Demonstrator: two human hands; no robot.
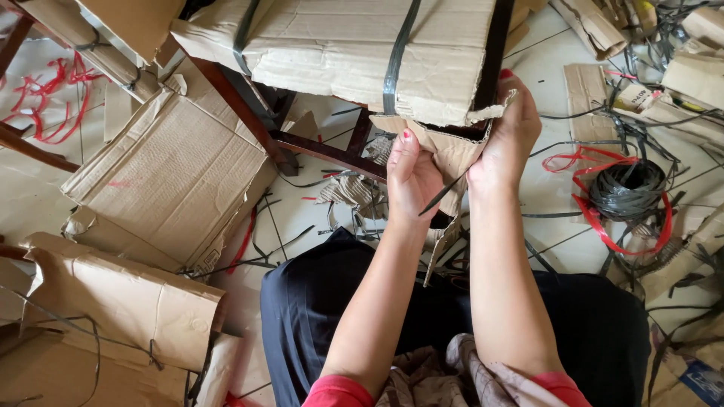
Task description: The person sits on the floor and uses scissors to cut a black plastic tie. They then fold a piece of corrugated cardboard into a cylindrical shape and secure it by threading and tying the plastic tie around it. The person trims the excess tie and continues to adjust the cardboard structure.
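Pale tiled floor (554,79), daylight lit. Flattened brown cardboard sheets (170,177) scattered left, loose black plastic strapping coil (627,188) with red plastic strap (596,215) right, dark wooden furniture frame (249,124) upper centre.

my two bare hands, left (411,177) and right (507,143), one strapped corrugated cardboard wrap (354,53), one coil of dark plastic strapping (627,188)

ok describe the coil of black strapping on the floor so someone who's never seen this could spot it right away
Start at the big strapped cardboard-wrapped piece that both hands are tearing at, then look right past the right hand to the tiled floor. There lies the coil of black strapping, wound into a round bundle. Red strap loops around it, unlike the loose black strips scattered nearby.
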